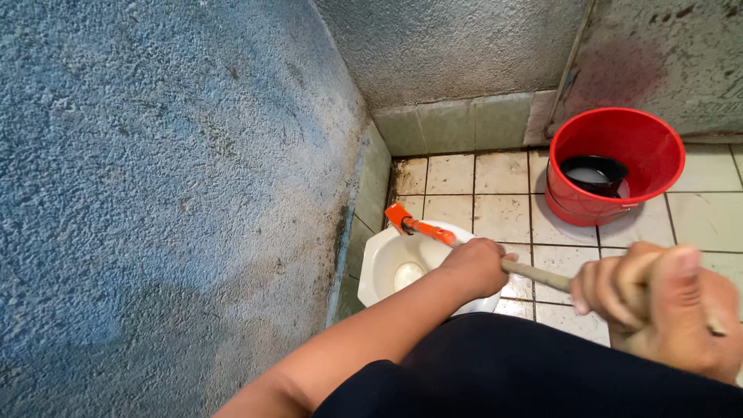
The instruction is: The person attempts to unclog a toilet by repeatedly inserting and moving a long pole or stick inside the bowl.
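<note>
I have my left hand wrapped around the wooden handle of an orange-headed brush, its head resting at the far rim of the white floor toilet. My right hand grips the handle's near end. A red bucket stands behind on the tiled floor.

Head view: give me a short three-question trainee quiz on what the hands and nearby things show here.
1. True or false: both hands grip one long handle.
2. Where does the handle's orange end sit? A) in the bucket B) at the toilet bowl's far rim C) flat on the tiles
3. What lies inside the red bucket?

Key
1. True: left hand and right hand hold the handle.
2. B: orange end at the white toilet bowl.
3. A dark scoop-like container in the red bucket.
</note>
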